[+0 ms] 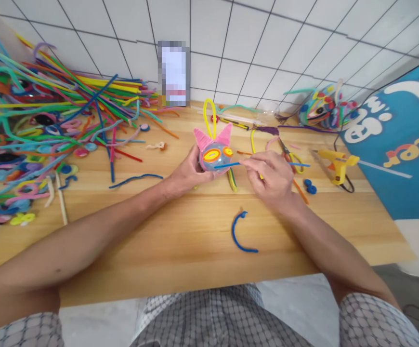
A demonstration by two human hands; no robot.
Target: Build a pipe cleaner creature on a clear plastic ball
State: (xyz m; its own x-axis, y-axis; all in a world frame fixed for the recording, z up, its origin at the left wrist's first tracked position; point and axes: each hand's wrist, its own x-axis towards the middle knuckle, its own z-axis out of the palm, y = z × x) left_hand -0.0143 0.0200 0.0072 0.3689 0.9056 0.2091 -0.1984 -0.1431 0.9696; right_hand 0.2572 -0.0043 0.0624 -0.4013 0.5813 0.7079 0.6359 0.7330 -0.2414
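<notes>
My left hand (189,171) is wrapped around a small ball-shaped craft figure (215,153) with pink pipe-cleaner ears, orange-and-yellow eyes and a yellow loop on top. It holds the figure just above the wooden table (180,241). My right hand (269,174) pinches a straight blue pipe cleaner (227,165), whose left end touches the figure's face below the eyes. The other end sticks out to the right past my fingers.
A big heap of coloured pipe cleaners (50,115) covers the table's left side. A curved blue pipe cleaner (239,236) lies in front of my hands. Scissors (288,153), a yellow glue gun (335,164) and another finished figure (327,108) sit at right.
</notes>
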